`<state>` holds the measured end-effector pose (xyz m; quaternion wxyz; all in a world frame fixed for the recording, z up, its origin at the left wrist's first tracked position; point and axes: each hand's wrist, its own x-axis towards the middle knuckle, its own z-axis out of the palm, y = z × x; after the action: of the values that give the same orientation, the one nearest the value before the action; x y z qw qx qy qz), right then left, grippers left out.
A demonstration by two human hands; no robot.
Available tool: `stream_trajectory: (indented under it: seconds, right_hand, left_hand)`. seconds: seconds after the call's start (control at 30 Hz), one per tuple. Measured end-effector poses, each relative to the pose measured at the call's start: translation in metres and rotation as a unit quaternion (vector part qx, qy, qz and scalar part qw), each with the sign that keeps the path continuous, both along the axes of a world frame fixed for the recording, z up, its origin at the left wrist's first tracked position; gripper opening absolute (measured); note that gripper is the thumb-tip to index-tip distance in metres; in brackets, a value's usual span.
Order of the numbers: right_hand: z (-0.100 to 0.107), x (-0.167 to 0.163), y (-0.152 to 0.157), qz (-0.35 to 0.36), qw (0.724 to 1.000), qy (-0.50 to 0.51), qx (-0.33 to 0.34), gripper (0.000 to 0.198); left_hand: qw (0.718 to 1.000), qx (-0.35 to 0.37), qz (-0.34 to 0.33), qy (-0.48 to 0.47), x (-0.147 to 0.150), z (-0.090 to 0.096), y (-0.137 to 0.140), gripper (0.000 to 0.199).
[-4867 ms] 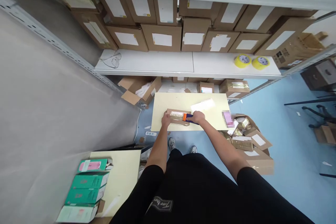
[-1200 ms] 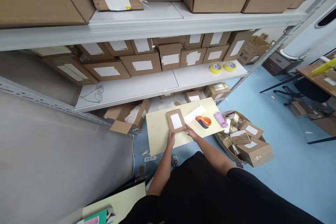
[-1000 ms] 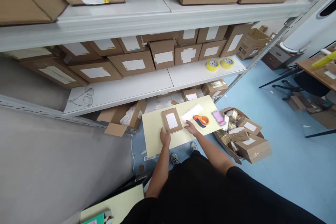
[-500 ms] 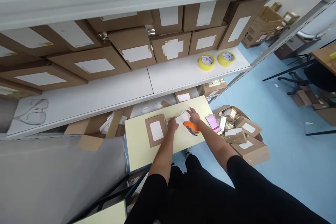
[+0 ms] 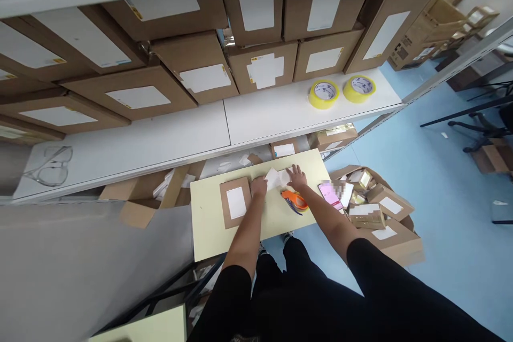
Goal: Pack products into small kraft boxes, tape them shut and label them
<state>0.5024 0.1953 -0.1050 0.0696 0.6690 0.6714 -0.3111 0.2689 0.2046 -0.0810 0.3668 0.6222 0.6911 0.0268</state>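
Observation:
My left hand (image 5: pixel 258 186), closed, is at the left edge of a creased piece of white paper (image 5: pixel 272 178) on the pale yellow table (image 5: pixel 208 240). The fingers of my right hand (image 5: pixel 297 177) are spread flat at the paper's right end. Just below the paper lies an orange tape dispenser (image 5: pixel 294 199) with a dark blue part. Left of my left hand is a flat brown cardboard box (image 5: pixel 225 208) bearing a white label. At the table's right end lies a phone (image 5: pixel 331 194) with a pink screen.
Labelled cardboard boxes (image 5: pixel 206 56) fill the shelf behind the table. Two yellow tape rolls (image 5: pixel 324 94) and a pair of glasses (image 5: pixel 52 165) rest on the shelf board (image 5: pixel 168 144). A large carton (image 5: pixel 404 248) full of small parcels stands on the floor at right.
The white paper looks more creased, with its pieces at an angle. My right hand's fingers have spread out. My left hand has shifted slightly left, and the camera view has moved.

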Motion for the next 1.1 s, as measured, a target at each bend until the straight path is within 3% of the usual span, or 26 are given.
stream_trajectory:
  seconds: [0.13,0.27,0.33,0.47,0.63,0.83,0.97,1.1]
  right_hand:
    - [0.023,0.002,-0.011,0.003,1.0,0.017,0.002,0.102]
    - [0.061,-0.004,-0.026,-0.08,0.987,0.11,0.085,0.098]
    - [0.08,-0.011,-0.032,-0.116,0.97,0.183,0.114,0.088]
    - [0.11,-0.017,-0.039,-0.169,0.929,0.306,0.119,0.037]
    - [0.132,0.014,-0.05,-0.251,0.853,0.451,0.078,0.038]
    - [0.153,0.049,-0.07,-0.279,0.811,0.512,0.051,0.05]
    - [0.159,0.05,-0.079,-0.32,0.776,0.538,0.074,0.05]
    - [0.16,0.074,-0.089,-0.396,0.721,0.558,0.111,0.052]
  left_hand:
    - [0.999,0.046,-0.019,-0.016,-0.006,0.028,-0.004,0.03]
    - [0.99,0.101,-0.047,-0.088,-0.011,0.064,-0.011,0.032]
    - [0.985,0.104,-0.067,-0.117,-0.01,0.081,-0.011,0.029]
    - [0.979,0.106,-0.113,-0.134,-0.002,0.113,-0.002,0.022]
    - [0.974,0.031,-0.12,-0.188,-0.001,0.145,0.017,0.035]
    - [0.953,-0.066,-0.099,-0.279,0.013,0.156,0.034,0.042]
    - [0.946,-0.044,-0.069,-0.315,0.028,0.158,0.037,0.046]
    - [0.931,-0.008,-0.009,-0.366,0.018,0.164,0.042,0.045]
